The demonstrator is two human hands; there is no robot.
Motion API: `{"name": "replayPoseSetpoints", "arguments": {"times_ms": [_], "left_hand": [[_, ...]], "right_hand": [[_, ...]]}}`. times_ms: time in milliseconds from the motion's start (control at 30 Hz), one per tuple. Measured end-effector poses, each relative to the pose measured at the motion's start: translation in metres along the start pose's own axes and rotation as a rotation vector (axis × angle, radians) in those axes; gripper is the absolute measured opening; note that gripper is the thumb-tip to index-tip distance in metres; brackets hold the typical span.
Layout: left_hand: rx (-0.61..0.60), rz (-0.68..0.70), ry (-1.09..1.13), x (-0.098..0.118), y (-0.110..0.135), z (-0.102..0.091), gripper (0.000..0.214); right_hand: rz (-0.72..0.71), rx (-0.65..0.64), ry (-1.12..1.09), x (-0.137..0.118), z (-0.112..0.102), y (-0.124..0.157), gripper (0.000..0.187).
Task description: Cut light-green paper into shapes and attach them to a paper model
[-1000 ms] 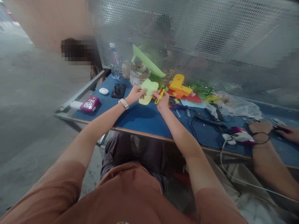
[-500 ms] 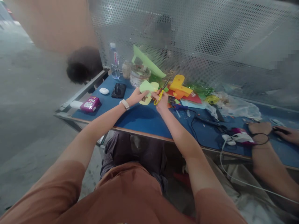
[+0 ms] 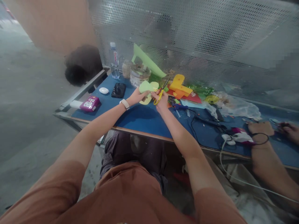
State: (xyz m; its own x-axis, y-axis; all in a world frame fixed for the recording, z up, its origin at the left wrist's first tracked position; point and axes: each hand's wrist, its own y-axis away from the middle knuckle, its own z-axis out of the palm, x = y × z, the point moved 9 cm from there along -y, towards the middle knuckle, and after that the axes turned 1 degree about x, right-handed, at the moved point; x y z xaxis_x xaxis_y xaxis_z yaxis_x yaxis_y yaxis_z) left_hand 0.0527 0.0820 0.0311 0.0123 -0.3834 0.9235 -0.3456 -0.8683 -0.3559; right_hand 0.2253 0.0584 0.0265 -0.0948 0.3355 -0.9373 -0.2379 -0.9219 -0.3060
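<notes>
Pale green and yellow paper cut in rounded, petal-like lobes point(image 3: 145, 86) is held above the table by my left hand point(image 3: 137, 95), its fingers closed on the edge. Close beside it, my right hand point(image 3: 161, 101) grips yellow-handled scissors point(image 3: 158, 98), and its fingertips also touch the paper. The dark blades point up and away, to the right of the paper. Both hands hover over the blue tabletop point(image 3: 137, 119). Behind them stands a clear round tub point(image 3: 140, 76) with scraps in it, and a large green paper sheet point(image 3: 148, 60) leans there.
Left lie a phone point(image 3: 118, 90), a white oval case point(image 3: 104, 90) and a purple tissue pack point(image 3: 90, 104). A water bottle point(image 3: 114, 62) stands behind. Right are orange-yellow cut paper point(image 3: 179, 85), a glue gun point(image 3: 178, 105) with cord, plastic bags point(image 3: 243, 107) and a co-worker's hands point(image 3: 261, 128).
My hands, the paper and the scissors stay nearly still. At the far right, the co-worker's hands have shifted slightly.
</notes>
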Motion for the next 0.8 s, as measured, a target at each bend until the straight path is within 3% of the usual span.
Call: {"name": "replayPoseSetpoints", "arguments": {"times_ms": [433,800], "left_hand": [[0.02,-0.018,0.037,-0.0099,-0.0052,-0.0008,0.044],[0.015,0.004,0.064,-0.0057,-0.0038,0.0003,0.045]], "right_hand": [[0.009,0.036,-0.01,0.0055,-0.0041,-0.0028,0.081],[0.03,0.039,-0.039,0.0044,-0.0041,-0.0007,0.082]]}}
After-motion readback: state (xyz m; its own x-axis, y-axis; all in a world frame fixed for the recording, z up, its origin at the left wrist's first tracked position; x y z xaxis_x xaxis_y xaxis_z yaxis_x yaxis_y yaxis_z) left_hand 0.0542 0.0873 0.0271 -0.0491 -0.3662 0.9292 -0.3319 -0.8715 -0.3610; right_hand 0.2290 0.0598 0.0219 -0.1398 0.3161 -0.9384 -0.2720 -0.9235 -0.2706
